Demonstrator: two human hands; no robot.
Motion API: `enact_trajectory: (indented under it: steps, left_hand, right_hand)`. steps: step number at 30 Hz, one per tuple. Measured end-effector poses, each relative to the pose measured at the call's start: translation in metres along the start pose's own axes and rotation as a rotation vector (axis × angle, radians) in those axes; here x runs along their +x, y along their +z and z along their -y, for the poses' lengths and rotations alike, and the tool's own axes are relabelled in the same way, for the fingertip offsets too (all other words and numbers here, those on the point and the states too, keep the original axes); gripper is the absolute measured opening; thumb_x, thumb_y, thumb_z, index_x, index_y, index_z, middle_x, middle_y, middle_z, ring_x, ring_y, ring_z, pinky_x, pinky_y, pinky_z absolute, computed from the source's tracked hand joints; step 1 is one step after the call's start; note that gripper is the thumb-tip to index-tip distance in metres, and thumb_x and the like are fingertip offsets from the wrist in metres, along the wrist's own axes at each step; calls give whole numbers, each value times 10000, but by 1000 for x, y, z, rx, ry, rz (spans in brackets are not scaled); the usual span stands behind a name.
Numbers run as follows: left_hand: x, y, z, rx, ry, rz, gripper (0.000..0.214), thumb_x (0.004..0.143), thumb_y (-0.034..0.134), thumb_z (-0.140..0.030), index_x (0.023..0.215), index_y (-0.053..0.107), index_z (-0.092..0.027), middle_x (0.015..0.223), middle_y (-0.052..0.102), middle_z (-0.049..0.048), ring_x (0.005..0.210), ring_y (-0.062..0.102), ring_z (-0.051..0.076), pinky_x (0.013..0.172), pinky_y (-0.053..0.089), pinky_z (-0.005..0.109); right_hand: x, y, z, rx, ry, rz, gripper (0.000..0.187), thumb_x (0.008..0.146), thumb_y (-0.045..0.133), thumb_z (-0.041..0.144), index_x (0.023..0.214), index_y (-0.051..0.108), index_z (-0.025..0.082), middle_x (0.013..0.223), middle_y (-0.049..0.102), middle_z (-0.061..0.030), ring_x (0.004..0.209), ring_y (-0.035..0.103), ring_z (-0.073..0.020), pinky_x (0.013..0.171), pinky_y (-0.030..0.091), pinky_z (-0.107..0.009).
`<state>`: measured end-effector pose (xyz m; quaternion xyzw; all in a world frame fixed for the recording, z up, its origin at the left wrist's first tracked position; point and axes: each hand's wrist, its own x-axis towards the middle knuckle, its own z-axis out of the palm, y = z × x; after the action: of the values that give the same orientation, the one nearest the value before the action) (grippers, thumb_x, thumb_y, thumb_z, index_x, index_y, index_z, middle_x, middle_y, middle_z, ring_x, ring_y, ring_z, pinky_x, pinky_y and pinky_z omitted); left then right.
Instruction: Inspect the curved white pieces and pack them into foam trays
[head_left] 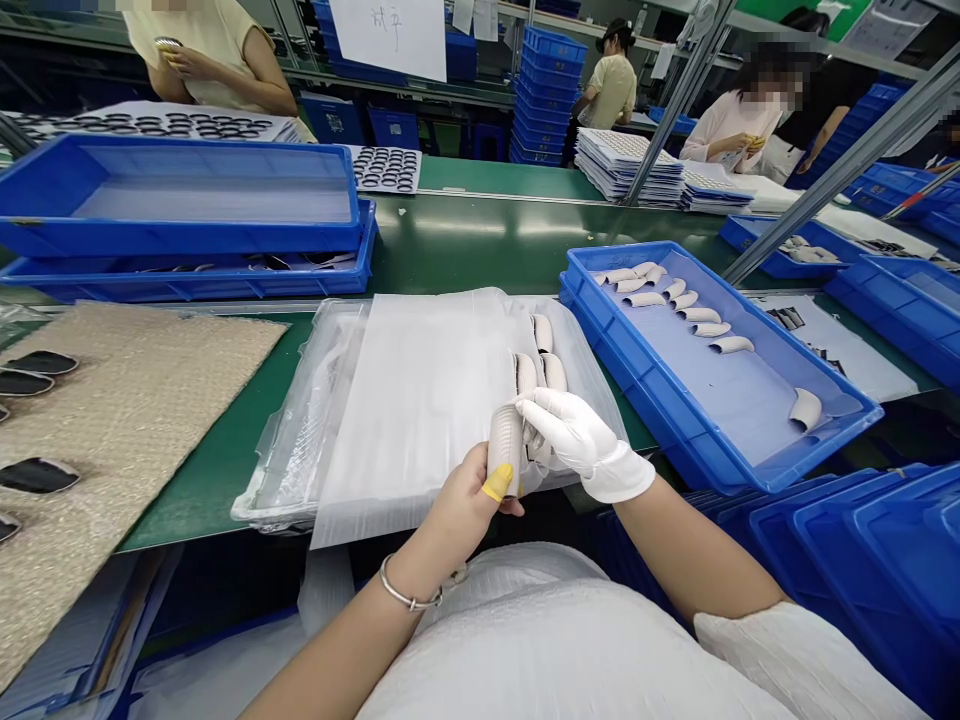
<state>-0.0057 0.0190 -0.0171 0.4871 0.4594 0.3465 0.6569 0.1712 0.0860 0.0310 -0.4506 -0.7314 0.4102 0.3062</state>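
Observation:
My left hand (pixel 466 503), bare with a yellow finger cot on the thumb, is closed around a curved beige part (pixel 505 437) held upright. My right hand (pixel 581 440), in a white glove, pinches the same part from the right side. Both hands hover over the near right corner of a clear plastic tray (pixel 292 450) covered by a translucent sheet (pixel 420 400). A few more beige parts (pixel 544 360) lie on the tray just beyond my hands.
A blue bin (pixel 660 400) to the right holds several beige curved parts (pixel 686 300). Stacked blue bins (pixel 187 230) stand at the back left. A bubble-wrap mat (pixel 127 400) with black oval pieces lies at the left. Other people work beyond the green belt (pixel 480 235).

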Motion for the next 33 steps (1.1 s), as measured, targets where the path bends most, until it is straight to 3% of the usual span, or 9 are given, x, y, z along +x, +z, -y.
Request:
enact_trajectory:
  steps: [4, 9, 12, 16, 22, 27, 33]
  left_hand:
    - [0, 2, 0, -44, 1, -23, 546, 894, 550, -634, 1164, 485, -164, 1020, 638, 73, 755, 690, 190, 754, 576, 385]
    - [-1, 3, -1, -131, 68, -36, 510, 924, 531, -596, 1220, 483, -184, 1166, 641, 113, 988, 677, 247, 817, 582, 399]
    - [-2, 2, -2, -100, 80, -61, 474, 937, 518, -581, 1199, 494, -187, 1119, 664, 99, 913, 686, 222, 845, 575, 419]
    - [-3, 1, -2, 1, 54, -46, 448, 936, 520, -581, 1171, 504, -200, 1099, 661, 83, 876, 693, 216, 843, 568, 425]
    - [-6, 0, 4, 91, 88, 25, 468, 948, 505, -569, 1240, 475, -203, 996, 697, 73, 869, 696, 237, 814, 539, 421]
    - [-8, 2, 3, 44, 77, 42, 450, 969, 467, -562, 1231, 469, -195, 845, 734, 57, 846, 685, 227, 815, 524, 402]
    - [-7, 2, 4, -9, 69, 35, 458, 963, 485, -562, 1225, 455, -187, 920, 720, 79, 900, 682, 237, 847, 527, 421]
  right_hand:
    - [1, 2, 2, -81, 52, -12, 315, 896, 634, 427, 1065, 626, 161, 904, 672, -62, 843, 624, -214, 771, 478, -346]
    - [-2, 5, 0, 96, 122, -11, 253, 970, 494, 420, 998, 597, 191, 846, 637, -13, 716, 591, -149, 657, 472, -283]
    - [-4, 4, 1, 58, 135, -50, 270, 967, 505, 444, 951, 621, 200, 805, 628, -3, 716, 583, -148, 664, 465, -279]
    - [-5, 7, 6, 107, 188, 2, 302, 883, 635, 486, 868, 636, 184, 756, 645, -16, 705, 610, -161, 647, 473, -278]
    - [-8, 5, 14, 309, 180, 135, 248, 915, 585, 375, 799, 627, 159, 723, 638, -21, 651, 597, -136, 592, 467, -250]
    - [-9, 1, 11, 304, 113, 114, 158, 907, 556, 262, 843, 660, 160, 763, 649, -14, 685, 592, -123, 640, 472, -244]
    - [-8, -4, 3, 204, 169, 74, 266, 926, 582, 441, 937, 635, 180, 839, 662, -24, 724, 604, -141, 657, 481, -260]
